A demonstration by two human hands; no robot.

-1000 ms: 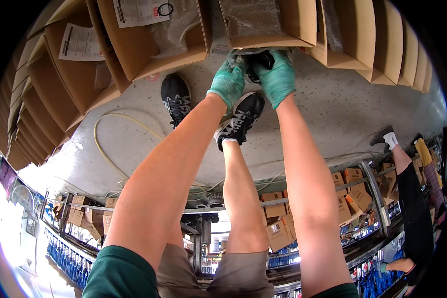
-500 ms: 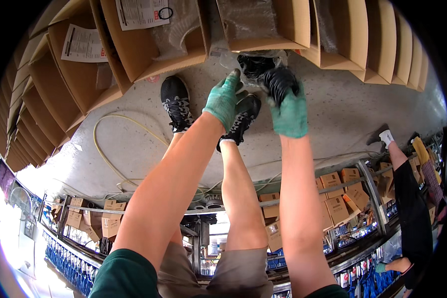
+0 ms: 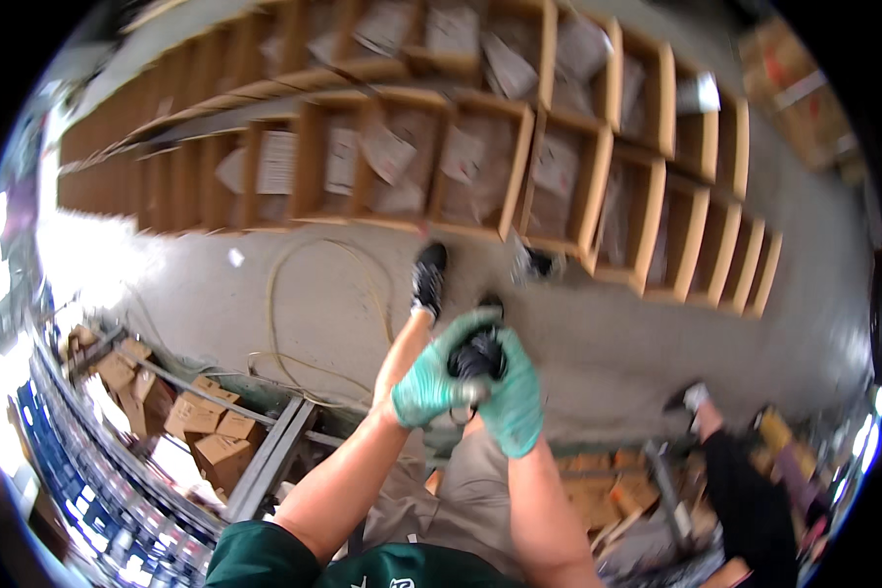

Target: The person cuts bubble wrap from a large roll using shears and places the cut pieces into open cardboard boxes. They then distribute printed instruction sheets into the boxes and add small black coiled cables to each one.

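Both my hands wear green gloves and are close together in front of my body, above my shorts. Between them is a bundle of black rings (image 3: 478, 357), its loops blurred and partly hidden by the fingers. My left hand (image 3: 429, 377) wraps round its left side, the thumb across the near end. On the other side my right hand (image 3: 516, 400) grips the same bundle. A clear plastic bag (image 3: 549, 267) with more black stuff in it lies on the floor, against the front of the open boxes and away from my hands.
Two long rows of open cardboard boxes (image 3: 514, 220) stand ahead, with papers and clear plastic inside. A yellowish hose (image 3: 272, 284) loops over the floor at left. Behind me is a metal rack (image 3: 269, 456) with small cartons (image 3: 220, 456). Another person (image 3: 745, 490) stands at right.
My right hand has brought the bundle of black rings up from beside the bag towards my body. The left hand, formerly with nothing in it, now holds it too. The view has shifted back.
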